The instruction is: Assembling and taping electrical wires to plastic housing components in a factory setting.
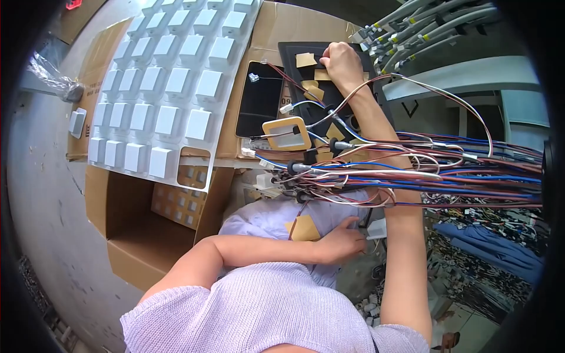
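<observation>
1. In the head view, our right hand reaches far forward over a black tray and pinches one of the tan paper pieces lying on it; more tan pieces lie scattered on the same tray just below the hand.
2. Our left hand rests low by our lap, fingers curled around a small white connector block; how firm that grip is we cannot tell.
3. A thick bundle of red, blue and white wires runs in from the right and crosses over our right forearm, hiding part of it and of the tray's lower half.
4. The wire ends carry black plugs that fan out near a tan-framed square part, which lies just beside a dark glossy panel.
5. To the left, a white moulded tray of square white blocks lies on top of an open cardboard box.
6. One tan paper piece lies on the pale cloth in our lap, near the left hand.
7. At upper right, grey cable connectors hang above a pale shelf.
</observation>
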`<state>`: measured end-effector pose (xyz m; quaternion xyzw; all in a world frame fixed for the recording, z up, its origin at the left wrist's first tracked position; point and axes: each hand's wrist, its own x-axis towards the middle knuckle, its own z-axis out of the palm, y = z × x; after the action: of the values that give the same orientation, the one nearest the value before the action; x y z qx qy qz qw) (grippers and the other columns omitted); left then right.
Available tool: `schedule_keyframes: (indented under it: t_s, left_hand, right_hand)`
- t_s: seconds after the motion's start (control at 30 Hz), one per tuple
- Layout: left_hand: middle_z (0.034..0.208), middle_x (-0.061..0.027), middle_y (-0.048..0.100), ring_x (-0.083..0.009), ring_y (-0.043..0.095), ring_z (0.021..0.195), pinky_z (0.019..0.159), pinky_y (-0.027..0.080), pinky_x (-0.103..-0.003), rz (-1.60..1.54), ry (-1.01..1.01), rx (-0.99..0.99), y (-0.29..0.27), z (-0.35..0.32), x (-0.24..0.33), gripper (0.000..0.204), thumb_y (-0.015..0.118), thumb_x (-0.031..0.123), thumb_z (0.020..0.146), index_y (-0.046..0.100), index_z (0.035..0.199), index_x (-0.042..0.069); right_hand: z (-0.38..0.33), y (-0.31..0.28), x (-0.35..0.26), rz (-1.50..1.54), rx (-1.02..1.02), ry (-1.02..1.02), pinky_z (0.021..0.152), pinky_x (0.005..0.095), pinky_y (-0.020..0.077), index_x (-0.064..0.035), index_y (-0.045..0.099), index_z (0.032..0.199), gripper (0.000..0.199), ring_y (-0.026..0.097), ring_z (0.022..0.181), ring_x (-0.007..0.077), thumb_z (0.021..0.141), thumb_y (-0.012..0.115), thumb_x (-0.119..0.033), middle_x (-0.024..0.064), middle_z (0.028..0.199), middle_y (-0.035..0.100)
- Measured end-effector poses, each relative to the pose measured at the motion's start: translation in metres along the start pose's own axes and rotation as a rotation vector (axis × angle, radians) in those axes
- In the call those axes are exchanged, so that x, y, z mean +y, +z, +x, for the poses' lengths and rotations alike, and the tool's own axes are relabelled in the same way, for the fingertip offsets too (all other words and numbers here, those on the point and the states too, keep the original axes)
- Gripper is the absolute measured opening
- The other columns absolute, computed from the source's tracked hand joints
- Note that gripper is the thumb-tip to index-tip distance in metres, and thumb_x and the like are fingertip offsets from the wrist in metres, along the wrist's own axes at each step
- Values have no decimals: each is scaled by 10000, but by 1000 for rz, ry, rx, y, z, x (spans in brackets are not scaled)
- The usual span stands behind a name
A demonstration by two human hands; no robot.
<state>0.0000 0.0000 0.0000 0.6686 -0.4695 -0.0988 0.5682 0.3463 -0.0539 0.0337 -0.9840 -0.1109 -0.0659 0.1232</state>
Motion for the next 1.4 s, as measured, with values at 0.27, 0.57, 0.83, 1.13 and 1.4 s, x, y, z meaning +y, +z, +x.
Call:
schedule_keyframes:
  t_s: [0.27, 0.57, 0.83, 1.13, 1.4]
  left_hand:
    - [770, -26, 563, -204, 590, 812, 1043, 280, -513, -79, 15, -44, -5, 6, -3, 101, 644, 171, 799, 602, 885, 138]
    - [780, -31, 568, -212, 597, 828, 1043, 283, -513, -93, 24, 18, -7, 2, -9, 107, 640, 165, 798, 602, 892, 131]
    - [789, -63, 605, -242, 608, 819, 956, 366, -451, -158, -81, 36, -9, -1, -13, 57, 611, 111, 760, 606, 816, 104]
    - [813, -43, 633, -130, 632, 676, 583, 512, -271, -994, -647, -124, -9, 5, -14, 85, 583, 92, 858, 601, 910, 27]
    - [763, -36, 624, -81, 566, 549, 465, 422, -205, -1070, -840, -64, -54, 34, 14, 88, 606, 65, 830, 590, 899, 13]
  right_hand:
    - [-4, -7, 0, -111, 46, 40, 728, 430, 540, 21, 661, 801, 141, 661, 809, 363, 752, 646, -110, 212, 891, 652]
    - [-12, -11, 3, -149, 196, -495, 783, 381, 473, -56, 550, 828, 173, 600, 842, 288, 699, 664, -64, 102, 842, 585]
    - [-20, -14, 14, 850, -320, -201, 853, 274, 479, -12, 487, 896, 85, 603, 947, 159, 849, 546, -50, 162, 1263, 575]
    - [-221, -85, 21, 541, 199, 411, 690, 241, 485, -35, 465, 1062, 311, 559, 777, 90, 801, 633, -15, 42, 860, 593]
    - [-374, -139, -35, 1259, 513, 666, 784, 217, 463, -4, 602, 1008, 197, 558, 876, 73, 829, 683, -15, 19, 1051, 562]
